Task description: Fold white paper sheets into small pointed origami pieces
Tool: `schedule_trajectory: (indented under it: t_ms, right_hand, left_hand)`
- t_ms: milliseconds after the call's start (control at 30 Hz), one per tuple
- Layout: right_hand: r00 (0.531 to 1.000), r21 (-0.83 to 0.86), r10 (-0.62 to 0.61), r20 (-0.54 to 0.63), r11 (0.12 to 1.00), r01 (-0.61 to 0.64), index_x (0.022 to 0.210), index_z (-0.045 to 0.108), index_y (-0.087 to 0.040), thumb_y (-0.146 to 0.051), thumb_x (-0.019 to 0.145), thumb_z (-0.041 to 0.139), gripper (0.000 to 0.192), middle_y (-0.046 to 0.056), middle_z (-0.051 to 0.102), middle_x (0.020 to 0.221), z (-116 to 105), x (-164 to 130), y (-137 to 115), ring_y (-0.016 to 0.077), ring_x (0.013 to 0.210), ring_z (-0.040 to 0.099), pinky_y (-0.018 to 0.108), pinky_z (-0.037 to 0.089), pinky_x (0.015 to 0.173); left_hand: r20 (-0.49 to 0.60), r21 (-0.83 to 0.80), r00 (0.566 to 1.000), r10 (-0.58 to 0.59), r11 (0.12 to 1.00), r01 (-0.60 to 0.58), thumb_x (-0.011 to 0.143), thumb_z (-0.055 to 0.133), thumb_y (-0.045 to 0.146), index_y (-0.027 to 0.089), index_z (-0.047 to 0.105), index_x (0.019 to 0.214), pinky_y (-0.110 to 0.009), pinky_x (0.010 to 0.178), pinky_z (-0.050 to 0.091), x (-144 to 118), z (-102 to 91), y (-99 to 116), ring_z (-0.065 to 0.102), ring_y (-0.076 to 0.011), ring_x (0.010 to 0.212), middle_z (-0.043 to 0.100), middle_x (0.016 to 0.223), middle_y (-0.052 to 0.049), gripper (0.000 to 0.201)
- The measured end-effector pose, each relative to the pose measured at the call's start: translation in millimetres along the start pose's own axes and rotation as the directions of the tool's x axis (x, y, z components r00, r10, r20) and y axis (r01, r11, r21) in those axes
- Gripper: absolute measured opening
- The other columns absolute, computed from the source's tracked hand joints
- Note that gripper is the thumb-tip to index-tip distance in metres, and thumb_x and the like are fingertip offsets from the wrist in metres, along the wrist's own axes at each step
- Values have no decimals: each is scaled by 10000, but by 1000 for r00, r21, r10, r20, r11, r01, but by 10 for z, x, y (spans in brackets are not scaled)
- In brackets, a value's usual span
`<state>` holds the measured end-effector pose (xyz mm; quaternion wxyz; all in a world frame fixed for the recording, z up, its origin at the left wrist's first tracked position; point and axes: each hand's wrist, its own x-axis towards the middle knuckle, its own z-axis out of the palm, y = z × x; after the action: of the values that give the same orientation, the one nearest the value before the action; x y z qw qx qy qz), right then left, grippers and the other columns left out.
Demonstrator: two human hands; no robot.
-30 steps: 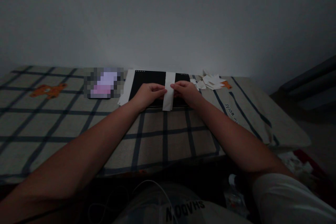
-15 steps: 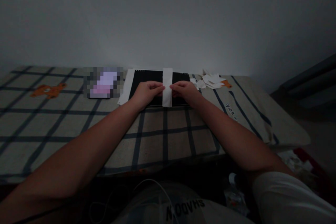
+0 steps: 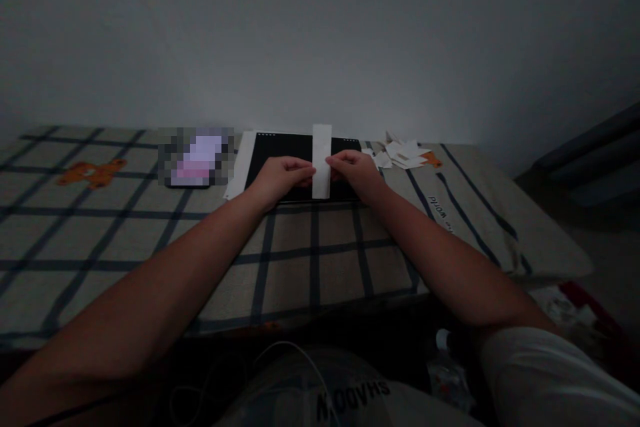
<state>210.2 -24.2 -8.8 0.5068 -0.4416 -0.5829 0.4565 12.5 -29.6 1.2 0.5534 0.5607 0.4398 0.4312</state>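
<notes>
A narrow white paper strip (image 3: 321, 153) stands lengthwise between my two hands, above a black flat board or folder (image 3: 295, 145). My left hand (image 3: 281, 180) pinches the strip's left edge between thumb and fingers. On the opposite edge, slightly higher, my right hand (image 3: 356, 172) pinches it the same way. White sheets (image 3: 240, 167) stick out from under the black board on its left side. Cut or torn white paper pieces (image 3: 406, 152) lie in a loose pile just right of the board.
A checked cloth (image 3: 225, 240) covers the table, which meets a plain wall (image 3: 320, 33) at the back. To the left lies a phone (image 3: 200, 157), its screen blurred out. Below the front edge are a white cable (image 3: 295, 347), a plastic bottle (image 3: 445, 360) and paper scraps (image 3: 565, 307).
The paper strip has shifted slightly up and to the right, and its face has turned a little. My right fingers have moved up along its edge; both hands still pinch it.
</notes>
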Motion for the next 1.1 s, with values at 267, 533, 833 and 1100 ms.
schedule_trajectory:
  t_ms: [267,533,833,1100]
  right_hand:
    - [991,77,109,81,990,-115,848,733,-181,-414,742,801,265,10,714,725,12,5,16,127,667,657,266,548,642]
    - [994,-17,93,57,996,-92,775,721,-182,-367,777,780,195,8,704,697,2,-6,6,116,633,631,274,555,659]
    - [987,33,141,79,989,-144,796,743,-185,-341,771,789,164,14,724,717,16,-23,-21,119,655,653,264,556,657]
    - [991,20,116,67,993,-117,781,743,-178,-328,767,785,156,10,718,689,2,-8,-7,115,635,642,260,541,647]
  left_hand:
    - [-97,-23,995,38,999,-40,691,863,285,140,768,852,-310,812,587,46,-16,-45,687,-139,727,760,803,-43,237]
    - [-91,46,994,58,997,-54,718,845,311,138,770,856,-320,804,589,31,-16,-37,692,-153,739,765,812,-58,234]
    - [-133,87,985,107,992,-96,730,826,326,154,780,861,-292,756,569,73,-43,-91,672,-139,698,760,791,-47,221]
    - [-120,-25,991,67,997,-70,687,866,333,147,770,850,-320,807,577,56,-21,-51,676,-139,712,756,801,-48,266]
